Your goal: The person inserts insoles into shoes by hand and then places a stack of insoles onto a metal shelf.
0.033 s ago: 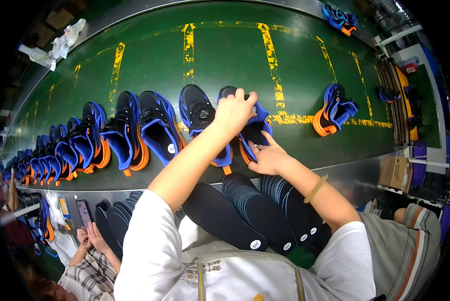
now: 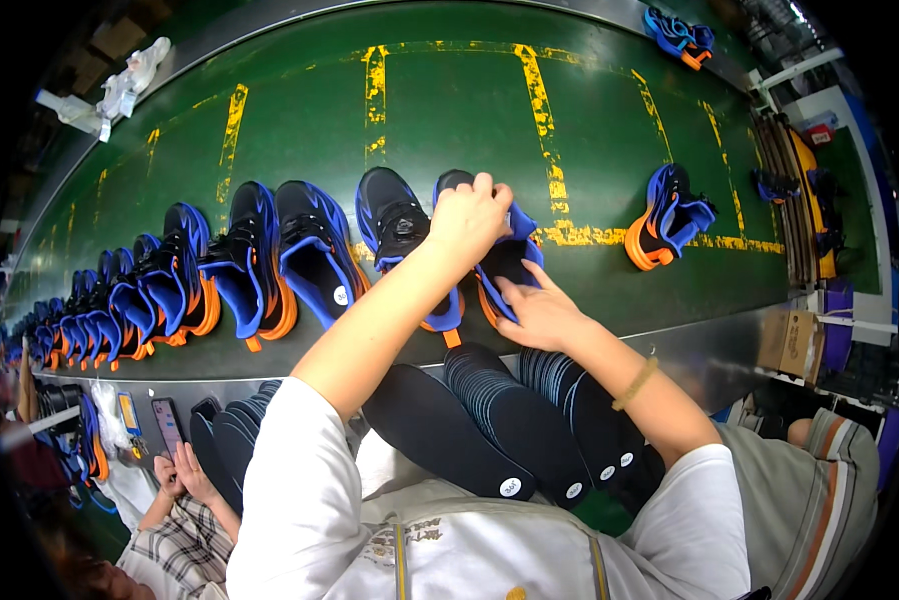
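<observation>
Left hand [image 2: 469, 222] grasps the upper of a black-and-blue sneaker [image 2: 507, 258] on the green worktop [image 2: 449, 110]; right hand [image 2: 541, 315] touches its collar, grip unclear. Both barely shifted, so the shoe remains under handling. Counted: 1 lone sneaker [image 2: 664, 225] rightward, at least 3 black insole stacks [image 2: 504, 420]; the left row [image 2: 179, 265] recedes uncountably.

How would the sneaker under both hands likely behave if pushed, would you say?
The black and blue sneaker probably won't roll, as it appears to sit on its orange sole. Its blue collar may flex, since it looks padded and gapes open. It is likely light for its size, being hollow inside.
</observation>
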`<state>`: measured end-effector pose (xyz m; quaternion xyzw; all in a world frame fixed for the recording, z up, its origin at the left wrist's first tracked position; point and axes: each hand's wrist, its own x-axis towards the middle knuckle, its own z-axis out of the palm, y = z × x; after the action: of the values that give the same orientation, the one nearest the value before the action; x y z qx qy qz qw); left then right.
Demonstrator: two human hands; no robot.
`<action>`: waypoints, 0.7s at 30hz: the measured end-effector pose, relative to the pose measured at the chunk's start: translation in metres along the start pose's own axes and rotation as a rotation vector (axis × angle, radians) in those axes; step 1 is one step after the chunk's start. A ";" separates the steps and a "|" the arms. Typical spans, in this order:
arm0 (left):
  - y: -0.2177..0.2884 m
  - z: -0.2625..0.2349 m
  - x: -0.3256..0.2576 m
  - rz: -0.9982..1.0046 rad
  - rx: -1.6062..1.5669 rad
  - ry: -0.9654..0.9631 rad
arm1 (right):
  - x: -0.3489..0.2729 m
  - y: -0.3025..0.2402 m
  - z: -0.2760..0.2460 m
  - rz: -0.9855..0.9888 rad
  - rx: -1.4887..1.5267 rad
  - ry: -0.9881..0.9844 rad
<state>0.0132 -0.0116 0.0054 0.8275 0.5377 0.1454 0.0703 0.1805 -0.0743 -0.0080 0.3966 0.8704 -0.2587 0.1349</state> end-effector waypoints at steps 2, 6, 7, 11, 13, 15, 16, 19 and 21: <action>-0.002 -0.001 -0.002 0.030 0.056 -0.061 | -0.022 -0.005 -0.001 -0.036 -0.022 0.221; 0.003 -0.003 -0.012 0.123 0.045 -0.084 | -0.073 -0.013 0.018 0.011 0.024 0.451; 0.010 -0.011 -0.020 0.165 0.007 -0.088 | -0.083 -0.014 0.019 0.034 0.028 0.461; 0.032 -0.037 -0.047 0.280 -0.097 -0.103 | -0.105 -0.015 0.023 0.074 -0.089 0.134; 0.024 -0.036 -0.044 0.295 -0.063 -0.087 | -0.106 -0.013 0.020 0.087 0.048 0.168; 0.011 -0.035 -0.031 0.256 0.036 -0.088 | -0.102 0.007 0.015 0.108 0.225 0.353; -0.001 -0.030 -0.021 0.229 0.071 -0.080 | -0.096 0.026 0.007 0.233 0.200 0.452; -0.017 -0.033 0.000 0.239 0.183 -0.029 | -0.090 0.109 -0.003 0.825 0.076 0.822; -0.017 -0.037 0.005 0.237 0.241 -0.022 | -0.086 0.153 -0.011 1.084 0.120 0.759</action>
<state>-0.0111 -0.0015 0.0365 0.8890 0.4492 0.0780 -0.0413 0.3518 -0.0373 -0.0139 0.8486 0.5190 -0.0447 -0.0923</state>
